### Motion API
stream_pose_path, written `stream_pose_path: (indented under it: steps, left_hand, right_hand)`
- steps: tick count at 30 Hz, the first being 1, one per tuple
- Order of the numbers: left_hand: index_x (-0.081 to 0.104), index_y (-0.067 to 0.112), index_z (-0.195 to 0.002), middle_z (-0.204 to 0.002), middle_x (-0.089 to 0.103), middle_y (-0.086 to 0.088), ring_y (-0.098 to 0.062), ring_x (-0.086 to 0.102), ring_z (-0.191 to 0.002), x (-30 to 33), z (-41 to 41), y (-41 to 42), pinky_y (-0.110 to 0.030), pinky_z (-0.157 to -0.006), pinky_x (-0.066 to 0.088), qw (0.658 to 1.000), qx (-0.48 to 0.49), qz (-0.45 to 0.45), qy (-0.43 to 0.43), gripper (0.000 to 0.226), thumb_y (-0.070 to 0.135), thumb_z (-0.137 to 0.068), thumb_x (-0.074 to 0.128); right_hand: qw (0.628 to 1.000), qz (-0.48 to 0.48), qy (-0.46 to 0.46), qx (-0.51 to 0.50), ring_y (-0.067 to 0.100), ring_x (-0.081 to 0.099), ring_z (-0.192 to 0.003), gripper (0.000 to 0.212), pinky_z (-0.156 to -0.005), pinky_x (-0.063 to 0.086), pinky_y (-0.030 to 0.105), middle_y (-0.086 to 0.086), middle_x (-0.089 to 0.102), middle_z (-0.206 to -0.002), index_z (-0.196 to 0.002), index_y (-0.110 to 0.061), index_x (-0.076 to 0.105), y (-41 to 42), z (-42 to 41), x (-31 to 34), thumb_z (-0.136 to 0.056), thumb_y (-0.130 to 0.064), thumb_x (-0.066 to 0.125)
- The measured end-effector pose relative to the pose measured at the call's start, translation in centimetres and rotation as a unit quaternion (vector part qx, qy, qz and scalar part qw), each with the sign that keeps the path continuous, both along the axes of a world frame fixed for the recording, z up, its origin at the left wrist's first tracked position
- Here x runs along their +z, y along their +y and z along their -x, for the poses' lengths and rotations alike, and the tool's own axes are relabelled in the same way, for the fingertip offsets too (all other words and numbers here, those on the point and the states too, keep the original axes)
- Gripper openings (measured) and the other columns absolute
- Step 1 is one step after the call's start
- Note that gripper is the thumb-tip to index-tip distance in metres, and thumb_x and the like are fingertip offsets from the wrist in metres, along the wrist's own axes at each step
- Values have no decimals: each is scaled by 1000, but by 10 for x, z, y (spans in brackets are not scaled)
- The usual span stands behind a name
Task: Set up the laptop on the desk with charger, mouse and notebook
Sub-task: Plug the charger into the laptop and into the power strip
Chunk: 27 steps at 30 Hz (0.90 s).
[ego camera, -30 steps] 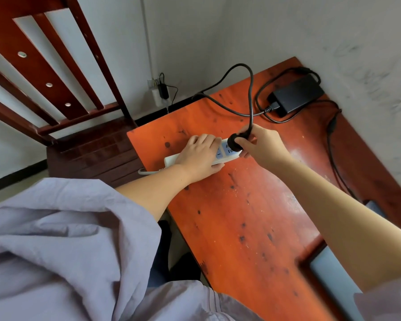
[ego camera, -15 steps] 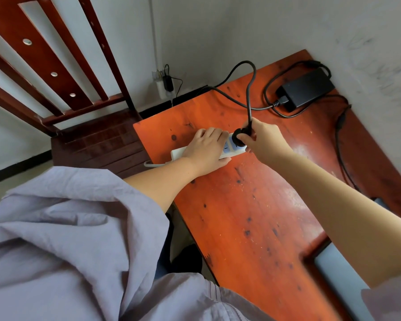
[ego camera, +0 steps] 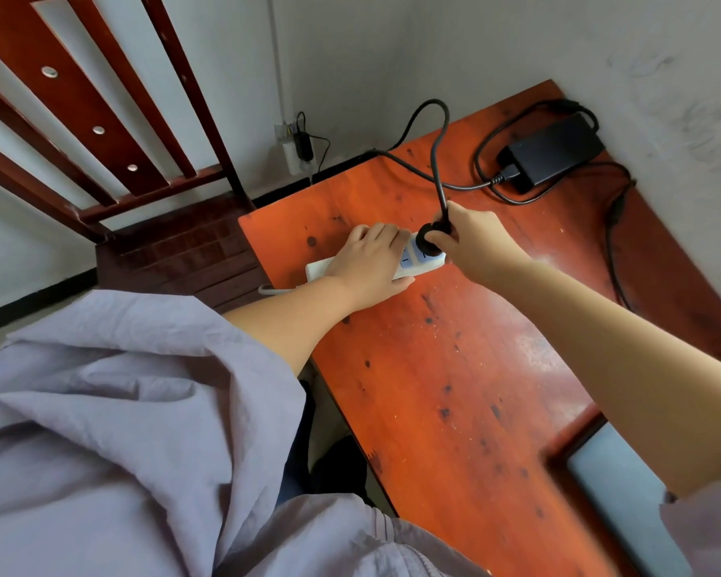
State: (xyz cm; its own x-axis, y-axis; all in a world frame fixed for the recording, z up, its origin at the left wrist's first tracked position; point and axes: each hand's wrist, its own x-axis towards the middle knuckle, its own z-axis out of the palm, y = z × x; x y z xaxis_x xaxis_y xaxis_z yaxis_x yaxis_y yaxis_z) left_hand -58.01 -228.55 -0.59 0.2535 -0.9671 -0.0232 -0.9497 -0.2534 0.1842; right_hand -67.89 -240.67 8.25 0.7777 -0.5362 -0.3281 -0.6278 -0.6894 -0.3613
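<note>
A white power strip [ego camera: 423,260] lies near the far left corner of the red-orange wooden desk [ego camera: 454,389]. My left hand [ego camera: 369,262] presses flat on the strip and covers its middle. My right hand [ego camera: 471,243] grips the black round plug [ego camera: 429,239] of the charger cable, which sits on the strip's right end. From the plug the black cable [ego camera: 438,160] loops up and runs to the black charger brick [ego camera: 552,152] at the desk's far right corner. A grey laptop edge [ego camera: 617,489] shows at the lower right, partly hidden by my right arm.
A second black cable [ego camera: 612,239] runs from the brick along the wall toward the laptop. A wall socket with a small black adapter [ego camera: 302,145] sits low on the wall behind the desk. A dark wooden slatted frame [ego camera: 101,131] stands at the left.
The view has shifted slightly. Both hands stay on the strip and plug; the plug sits closer down on the strip's right end.
</note>
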Motion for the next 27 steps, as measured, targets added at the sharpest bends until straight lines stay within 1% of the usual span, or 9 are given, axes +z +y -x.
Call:
stream_pose_path:
  steps: [4, 6, 11, 14, 16, 19, 21, 24, 27]
  left_hand:
    - [38, 10, -134, -129, 51, -8, -25, 45, -119, -1, -1, 1, -38, -102, 32, 1000, 0, 3, -11, 63, 51, -87, 46]
    - [37, 10, -135, -128, 50, -8, -25, 44, -119, 0, -1, 2, -38, -103, 32, 1000, -1, 4, -8, 63, 51, -87, 46]
    - [37, 9, -136, -130, 49, -7, -24, 43, -121, -1, -1, 1, -38, -103, 31, 1000, -8, 8, 4, 63, 49, -88, 46]
    - [39, 10, -134, -128, 51, -7, -25, 45, -119, -1, -1, 1, -38, -103, 32, 1000, -9, 3, -4, 62, 49, -87, 46]
    - [39, 10, -134, -128, 51, -8, -25, 44, -119, -1, -2, 0, -38, -103, 31, 1000, -3, 1, -4, 62, 49, -86, 46]
    - [38, 10, -134, -130, 50, -7, -24, 43, -121, -1, -1, 1, -38, -104, 30, 1000, -4, 4, 9, 62, 49, -86, 47]
    - [38, 10, -135, -131, 49, -7, -24, 43, -122, -1, -1, 1, -39, -104, 30, 1000, -7, 6, 11, 62, 48, -87, 48]
    - [37, 10, -135, -130, 50, -7, -24, 43, -121, 0, 0, 0, -38, -104, 30, 1000, -7, 6, 7, 62, 48, -87, 47]
    - [37, 10, -136, -128, 50, -8, -25, 44, -120, -1, 0, 1, -38, -103, 31, 1000, -4, 2, -4, 64, 49, -87, 46]
  right_hand:
    - [999, -26, 36, 6, 31, 63, -81, 24, -72, 54, 41, 15, 65, -93, -97, -4, 53, -9, -12, 8, -93, -28, 52]
    - [1000, -21, 19, -2, 31, 62, -79, 22, -70, 53, 41, 16, 64, -93, -95, -5, 51, -5, -10, 5, -93, -27, 52]
    - [999, -4, -42, -31, 30, 56, -81, 25, -69, 49, 40, 15, 62, -95, -101, -1, 51, 7, 11, -12, -93, -24, 50]
    - [999, -1, -29, -16, 20, 50, -66, 24, -53, 41, 26, 10, 58, -85, -92, -4, 49, -4, -1, -11, -93, -28, 51]
    - [1000, 3, -20, -9, 13, 45, -60, 21, -49, 35, 23, 7, 55, -81, -86, -10, 45, -7, -6, -9, -92, -29, 52]
    - [999, -10, -42, -18, 26, 54, -74, 21, -61, 46, 35, 13, 60, -87, -92, -5, 47, 1, 4, -14, -93, -25, 50]
    - [998, -19, -56, -25, 33, 56, -82, 21, -67, 46, 42, 18, 61, -91, -97, -2, 46, 9, 11, -17, -94, -23, 48]
    - [997, -36, -62, -39, 34, 54, -77, 19, -63, 45, 41, 18, 59, -87, -92, -5, 41, 8, 5, -17, -94, -23, 46]
    - [995, -33, -70, -56, 31, 54, -71, 22, -61, 48, 42, 13, 57, -81, -90, -7, 39, 8, -4, -20, -93, -27, 48]
